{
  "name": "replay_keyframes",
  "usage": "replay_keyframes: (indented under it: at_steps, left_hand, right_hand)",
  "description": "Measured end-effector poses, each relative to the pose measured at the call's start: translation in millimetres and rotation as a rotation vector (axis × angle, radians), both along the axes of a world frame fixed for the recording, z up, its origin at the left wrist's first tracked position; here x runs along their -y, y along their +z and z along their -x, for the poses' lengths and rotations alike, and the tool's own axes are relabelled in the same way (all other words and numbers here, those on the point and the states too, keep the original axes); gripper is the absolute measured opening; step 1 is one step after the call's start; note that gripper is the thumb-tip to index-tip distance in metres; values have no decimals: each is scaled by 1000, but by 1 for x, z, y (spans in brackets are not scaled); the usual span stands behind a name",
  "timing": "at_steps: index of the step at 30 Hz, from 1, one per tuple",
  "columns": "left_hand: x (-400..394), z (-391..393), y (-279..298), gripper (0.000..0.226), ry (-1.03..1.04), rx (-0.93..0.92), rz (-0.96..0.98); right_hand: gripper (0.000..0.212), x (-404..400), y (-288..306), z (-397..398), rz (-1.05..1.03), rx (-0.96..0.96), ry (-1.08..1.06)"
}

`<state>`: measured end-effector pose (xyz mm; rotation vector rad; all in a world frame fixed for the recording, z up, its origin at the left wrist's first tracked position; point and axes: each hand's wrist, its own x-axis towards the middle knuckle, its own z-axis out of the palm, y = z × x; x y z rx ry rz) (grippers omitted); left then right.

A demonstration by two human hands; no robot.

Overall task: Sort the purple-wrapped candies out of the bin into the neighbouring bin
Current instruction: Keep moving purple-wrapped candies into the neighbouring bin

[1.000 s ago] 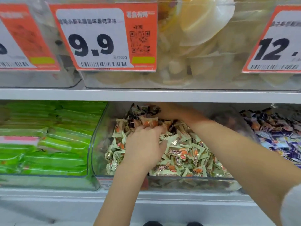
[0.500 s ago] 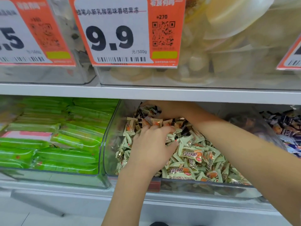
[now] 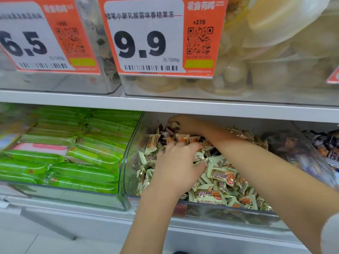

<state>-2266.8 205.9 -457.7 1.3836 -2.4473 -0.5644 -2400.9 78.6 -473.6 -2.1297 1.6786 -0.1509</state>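
A clear bin (image 3: 128, 162) on the lower shelf holds a heap of cream-wrapped candies (image 3: 220, 180) with orange pictures. Several dark purple-wrapped candies (image 3: 167, 133) lie mixed in at the back of the heap. My right hand (image 3: 185, 123) reaches across to the back left of the bin, under the shelf edge, and its curled fingers grip dark wrappers there. On the middle of the heap lies my left hand (image 3: 176, 165), its fingers bent down into the candies; what they hold is hidden. The neighbouring bin (image 3: 311, 162) on the right holds purple and dark wrapped candies (image 3: 328, 145).
Left of the candy bin stands a clear bin of long green packets (image 3: 73, 154). A white shelf board (image 3: 183, 107) hangs low over the bins. Above it are bins with orange price tags (image 3: 159, 37) and pale jelly cups (image 3: 275, 52).
The view has swung left and drawn closer, so the bins sit further right in the frame. Both hands stay in the same places on the heap.
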Motion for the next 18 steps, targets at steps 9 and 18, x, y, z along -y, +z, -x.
replay_keyframes:
  at_steps: [9, 18]
  left_hand:
    - [-1, -3, 10, 43, 13, -194, -39]
    - [-18, 37, 20, 35, 93, -662, 91]
  right_hand:
    - [35, -65, 44, 40, -77, 107, -259]
    - [19, -140, 58, 52, 144, 85, -202]
